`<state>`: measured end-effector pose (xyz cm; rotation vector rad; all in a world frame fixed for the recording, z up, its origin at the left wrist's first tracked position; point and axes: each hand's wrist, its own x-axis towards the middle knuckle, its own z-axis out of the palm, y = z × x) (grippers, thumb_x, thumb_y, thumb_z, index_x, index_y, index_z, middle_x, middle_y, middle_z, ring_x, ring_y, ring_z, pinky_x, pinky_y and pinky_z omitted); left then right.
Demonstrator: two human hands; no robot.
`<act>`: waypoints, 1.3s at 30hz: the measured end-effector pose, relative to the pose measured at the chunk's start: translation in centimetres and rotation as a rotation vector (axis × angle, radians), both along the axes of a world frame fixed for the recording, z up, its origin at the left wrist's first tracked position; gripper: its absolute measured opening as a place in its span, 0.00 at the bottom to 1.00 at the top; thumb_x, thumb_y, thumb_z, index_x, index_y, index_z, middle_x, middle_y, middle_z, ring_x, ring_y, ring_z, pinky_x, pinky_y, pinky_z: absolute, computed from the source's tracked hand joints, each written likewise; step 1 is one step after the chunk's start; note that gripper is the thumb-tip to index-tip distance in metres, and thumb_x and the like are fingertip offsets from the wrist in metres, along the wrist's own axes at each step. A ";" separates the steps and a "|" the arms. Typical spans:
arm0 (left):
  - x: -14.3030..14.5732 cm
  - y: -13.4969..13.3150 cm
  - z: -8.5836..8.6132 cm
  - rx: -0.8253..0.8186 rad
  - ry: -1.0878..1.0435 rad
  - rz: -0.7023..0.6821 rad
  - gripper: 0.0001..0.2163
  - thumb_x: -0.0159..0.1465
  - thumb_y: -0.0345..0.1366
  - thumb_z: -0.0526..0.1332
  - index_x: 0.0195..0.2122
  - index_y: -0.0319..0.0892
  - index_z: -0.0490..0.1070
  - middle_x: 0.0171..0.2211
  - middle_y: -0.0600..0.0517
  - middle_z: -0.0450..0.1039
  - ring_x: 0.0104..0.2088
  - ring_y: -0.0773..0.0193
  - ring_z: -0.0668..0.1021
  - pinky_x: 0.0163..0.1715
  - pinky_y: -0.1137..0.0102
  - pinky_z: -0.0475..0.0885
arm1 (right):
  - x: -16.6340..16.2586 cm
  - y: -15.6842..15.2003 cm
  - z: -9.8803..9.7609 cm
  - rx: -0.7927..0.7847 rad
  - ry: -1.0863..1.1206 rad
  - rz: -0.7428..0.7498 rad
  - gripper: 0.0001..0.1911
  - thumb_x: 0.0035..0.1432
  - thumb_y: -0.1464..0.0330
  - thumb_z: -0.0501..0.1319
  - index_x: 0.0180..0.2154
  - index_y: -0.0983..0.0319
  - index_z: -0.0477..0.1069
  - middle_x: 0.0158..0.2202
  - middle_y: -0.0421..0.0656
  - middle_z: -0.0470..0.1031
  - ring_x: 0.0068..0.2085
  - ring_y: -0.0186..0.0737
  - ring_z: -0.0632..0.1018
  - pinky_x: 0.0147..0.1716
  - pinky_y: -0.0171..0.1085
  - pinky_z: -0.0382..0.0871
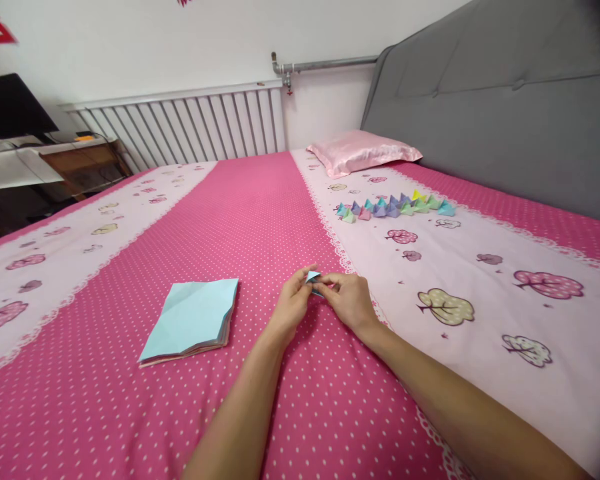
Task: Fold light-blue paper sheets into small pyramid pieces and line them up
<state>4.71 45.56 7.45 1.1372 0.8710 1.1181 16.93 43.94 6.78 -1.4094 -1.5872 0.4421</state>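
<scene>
Between both hands, just above the pink dotted bedspread point(260, 220), is a small piece of folded light blue paper point(313, 276). My left hand point(294, 298) pinches it from the left. From the right, my right hand point(349, 298) grips it with thumb and fingertips. The fingers cover much of the paper, so its full shape is hidden. A stack of square paper sheets point(193, 317), light blue on top, lies to the left of my hands. Farther off to the right, several small folded paper boats point(391, 211) in various colours stand in rows on the bedspread.
A pink satin pillow point(360, 152) lies near the grey padded headboard point(490, 93). At the bed's far side a white radiator point(180, 123) and a pipe point(330, 65) run along the wall. A desk with a monitor point(15, 107) stands at the far left.
</scene>
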 end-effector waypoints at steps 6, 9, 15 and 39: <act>0.4 -0.5 0.4 -0.044 -0.030 -0.024 0.15 0.55 0.24 0.57 0.44 0.40 0.71 0.35 0.49 0.73 0.36 0.66 0.74 0.42 0.71 0.65 | 0.3 0.2 0.1 0.046 -0.303 -0.061 0.08 0.55 0.67 0.58 0.27 0.60 0.74 0.27 0.42 0.73 0.27 0.36 0.72 0.26 0.33 0.61; 0.6 -0.7 0.3 -0.046 -0.022 -0.010 0.16 0.55 0.24 0.57 0.45 0.41 0.70 0.33 0.50 0.73 0.37 0.67 0.74 0.42 0.72 0.65 | 0.3 0.1 0.4 0.042 -0.413 -0.070 0.10 0.56 0.68 0.57 0.25 0.61 0.72 0.26 0.42 0.70 0.28 0.37 0.71 0.26 0.33 0.59; 0.9 -1.0 0.5 -0.049 -0.018 -0.020 0.18 0.56 0.24 0.56 0.47 0.41 0.68 0.38 0.49 0.73 0.38 0.67 0.74 0.43 0.71 0.65 | 0.3 -0.2 0.7 0.070 -0.408 -0.059 0.10 0.56 0.70 0.57 0.23 0.61 0.69 0.25 0.40 0.68 0.26 0.35 0.68 0.26 0.34 0.58; -0.7 0.3 1.3 -0.308 -0.349 0.035 0.20 0.49 0.20 0.52 0.44 0.36 0.64 0.34 0.46 0.73 0.31 0.67 0.76 0.27 0.76 0.68 | -0.5 -1.1 1.2 0.163 -0.213 -0.010 0.21 0.44 0.63 0.67 0.42 0.59 0.68 0.34 0.40 0.73 0.30 0.37 0.71 0.29 0.34 0.63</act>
